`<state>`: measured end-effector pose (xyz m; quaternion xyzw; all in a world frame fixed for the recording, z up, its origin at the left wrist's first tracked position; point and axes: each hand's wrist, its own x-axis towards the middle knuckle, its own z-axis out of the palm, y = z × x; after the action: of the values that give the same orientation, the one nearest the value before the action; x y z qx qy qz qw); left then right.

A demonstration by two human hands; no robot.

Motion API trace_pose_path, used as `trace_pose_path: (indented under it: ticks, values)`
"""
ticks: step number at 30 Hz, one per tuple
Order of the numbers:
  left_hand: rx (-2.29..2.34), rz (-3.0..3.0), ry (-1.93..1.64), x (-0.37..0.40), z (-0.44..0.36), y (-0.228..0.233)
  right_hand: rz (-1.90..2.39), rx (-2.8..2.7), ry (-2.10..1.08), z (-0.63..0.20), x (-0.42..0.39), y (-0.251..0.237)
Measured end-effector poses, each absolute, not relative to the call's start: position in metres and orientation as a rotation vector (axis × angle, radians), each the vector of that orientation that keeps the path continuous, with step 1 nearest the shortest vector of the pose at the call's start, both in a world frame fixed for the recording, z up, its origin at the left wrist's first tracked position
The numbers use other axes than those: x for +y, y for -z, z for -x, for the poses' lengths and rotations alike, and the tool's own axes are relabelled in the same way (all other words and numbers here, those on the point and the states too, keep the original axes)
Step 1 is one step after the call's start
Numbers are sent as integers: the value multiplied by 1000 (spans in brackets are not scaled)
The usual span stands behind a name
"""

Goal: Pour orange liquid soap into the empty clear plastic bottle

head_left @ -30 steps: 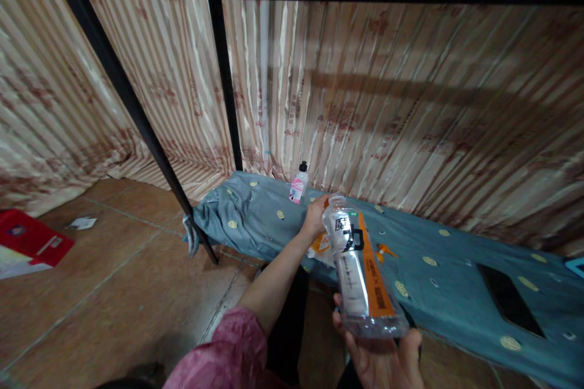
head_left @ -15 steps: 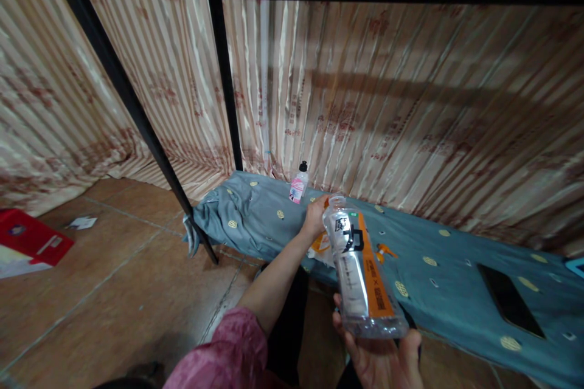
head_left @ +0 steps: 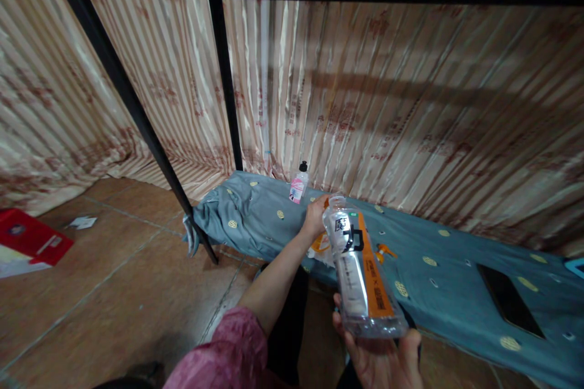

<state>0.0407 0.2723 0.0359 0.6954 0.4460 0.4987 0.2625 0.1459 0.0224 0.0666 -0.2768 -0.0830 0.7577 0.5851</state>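
Observation:
A clear plastic bottle (head_left: 349,273) with a silver and orange label leans in front of me, its neck up and away from me. My right hand (head_left: 378,355) is closed round its base from below, fingers on the left side and thumb on the right. Beside the uncapped neck is my left hand (head_left: 314,217), its fingers closed on a small orange piece that looks like the bottle cap (head_left: 326,202). Partly hidden behind the bottle lies an orange and white wrapper (head_left: 322,249). A small orange object (head_left: 387,250) lies to the bottle's right.
A small pink-labelled bottle (head_left: 298,183) with a black top stands at the back of the blue-grey cloth surface (head_left: 255,213). A dark phone (head_left: 510,299) lies on the right. Black metal posts (head_left: 132,109) frame the left, and a red box (head_left: 34,240) sits on the tiled floor.

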Motion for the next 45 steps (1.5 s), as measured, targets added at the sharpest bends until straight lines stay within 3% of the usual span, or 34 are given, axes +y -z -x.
trace_pose_path:
  ticks: [45]
  values:
    - [1190,-1893,-1392,272,-40,-34,622,-222,-1791,-148,23,-63]
